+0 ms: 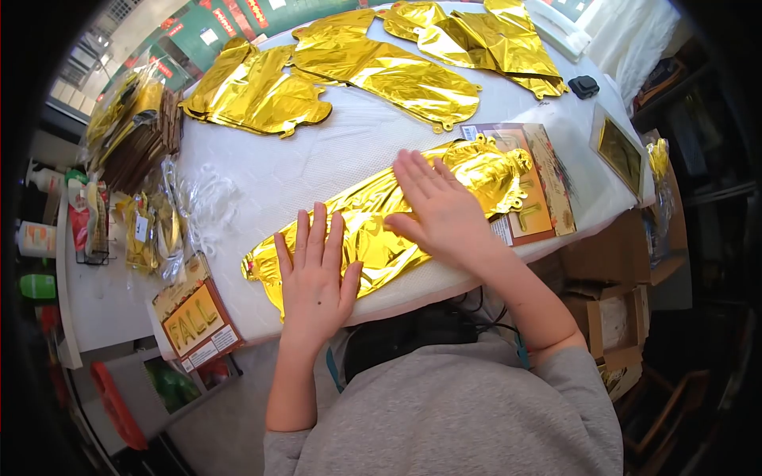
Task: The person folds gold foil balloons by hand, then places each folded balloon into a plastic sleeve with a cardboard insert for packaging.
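A flat gold foil balloon (371, 226) lies slantwise on the white-covered table in front of me. My left hand (317, 282) rests on its left part, palm down with fingers spread. Across its middle, my right hand (444, 213) is also laid flat, fingers stretched out and thumb apart. The foil is creased, and its right end is bunched up with small tabs along the edge. That end overlaps a printed card (546, 182) that is partly hidden beneath it. What lies under my palms cannot be seen.
More gold foil balloons (397, 75) lie along the far side. A "FALL" card (197, 317) sits at the near left edge, below white string (208, 202). Stacked packages (135, 131) stand at left. A framed panel (619, 151) and small black object (583, 86) are at right.
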